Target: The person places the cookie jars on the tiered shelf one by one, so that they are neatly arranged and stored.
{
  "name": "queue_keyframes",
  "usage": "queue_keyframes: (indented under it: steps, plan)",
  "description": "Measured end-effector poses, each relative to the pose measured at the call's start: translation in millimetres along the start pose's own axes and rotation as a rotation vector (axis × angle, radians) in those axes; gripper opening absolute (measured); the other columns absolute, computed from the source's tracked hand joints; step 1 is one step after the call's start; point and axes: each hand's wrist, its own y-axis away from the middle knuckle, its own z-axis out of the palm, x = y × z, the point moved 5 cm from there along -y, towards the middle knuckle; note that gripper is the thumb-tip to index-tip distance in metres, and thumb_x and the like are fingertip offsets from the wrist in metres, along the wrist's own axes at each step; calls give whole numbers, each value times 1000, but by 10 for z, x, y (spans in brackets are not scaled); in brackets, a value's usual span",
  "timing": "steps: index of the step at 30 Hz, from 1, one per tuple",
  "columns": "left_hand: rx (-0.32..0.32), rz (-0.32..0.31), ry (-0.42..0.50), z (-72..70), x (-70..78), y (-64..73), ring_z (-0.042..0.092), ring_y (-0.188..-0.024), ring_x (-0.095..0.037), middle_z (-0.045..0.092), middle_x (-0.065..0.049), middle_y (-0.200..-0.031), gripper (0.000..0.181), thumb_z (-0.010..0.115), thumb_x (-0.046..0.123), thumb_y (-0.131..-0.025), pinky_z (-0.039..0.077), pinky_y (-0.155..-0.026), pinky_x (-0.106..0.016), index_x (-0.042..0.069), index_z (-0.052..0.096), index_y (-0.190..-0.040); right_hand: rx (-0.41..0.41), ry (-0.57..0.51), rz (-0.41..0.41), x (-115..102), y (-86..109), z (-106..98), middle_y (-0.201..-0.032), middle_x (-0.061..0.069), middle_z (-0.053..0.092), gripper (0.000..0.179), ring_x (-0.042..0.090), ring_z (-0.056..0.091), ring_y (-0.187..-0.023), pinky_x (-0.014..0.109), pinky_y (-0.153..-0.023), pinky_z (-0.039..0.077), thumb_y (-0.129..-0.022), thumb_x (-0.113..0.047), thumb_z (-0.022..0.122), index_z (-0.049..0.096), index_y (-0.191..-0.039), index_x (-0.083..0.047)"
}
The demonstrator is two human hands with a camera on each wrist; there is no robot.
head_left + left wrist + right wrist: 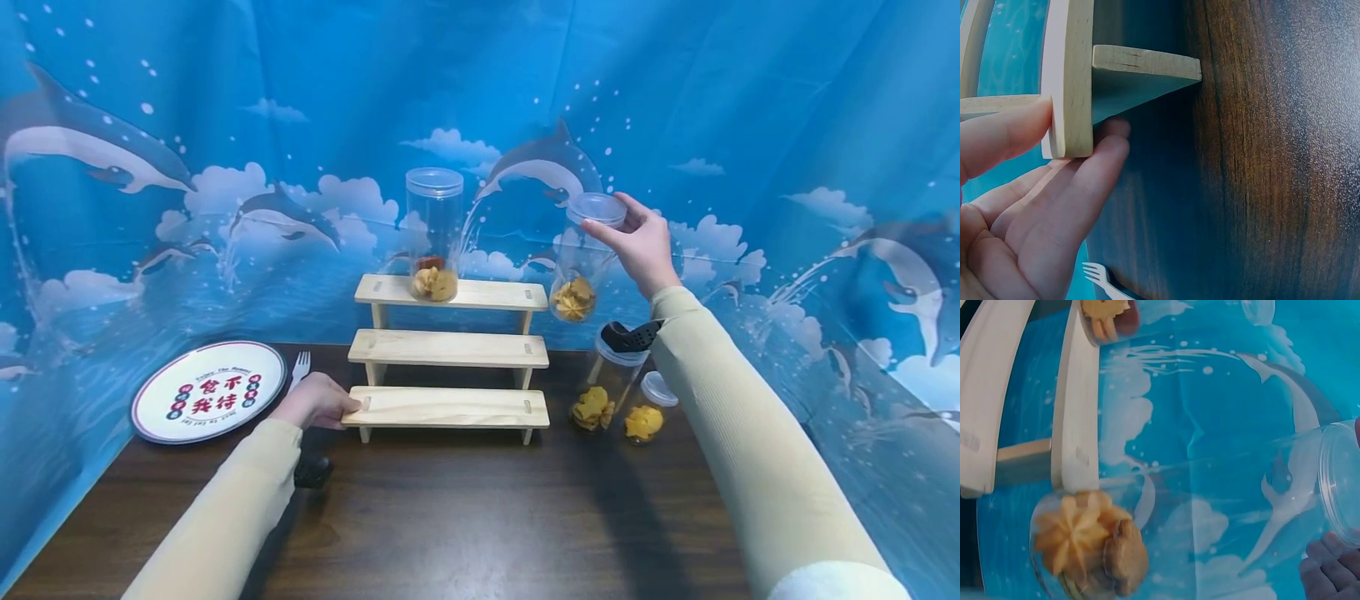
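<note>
My right hand (636,242) grips a tall clear jar (588,250) by its lid, with cookies (1085,540) at its bottom. The jar hangs tilted beside the right end of the top step of a wooden three-step rack (450,347). On that top step stands another tall clear jar (435,225) holding cookies and something reddish. My left hand (318,402) pinches the left end of the lowest step (1075,81), thumb on top and fingers beneath.
To the right of the rack stand a lidded jar (615,387) and a shorter one (647,412), both with yellow snacks. A printed plate (210,392) and a fork (300,368) lie at the left. A blue dolphin curtain (315,100) hangs behind the dark table (450,517).
</note>
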Motion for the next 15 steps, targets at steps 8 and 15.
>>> queue_keyframes:
  steps: [8,15]
  plan:
    - [24,3,-5,24,39,81,63,-66,-19,62,-13,-76,30,69,5,-84,59,-63,-31,-17,60,-102,11,-13,-22,-125,-54,115,-146,8,43,82,21,47,-129,38,-107,39,-79,-47,72,36,-147,-17]
    - [49,0,-22,31,121,254,62,-67,-17,60,-13,-79,31,65,4,-87,58,-65,-30,-18,58,-107,22,-113,-46,-223,-67,202,-143,10,46,77,21,47,-129,35,-106,40,-82,-41,72,37,-146,-15]
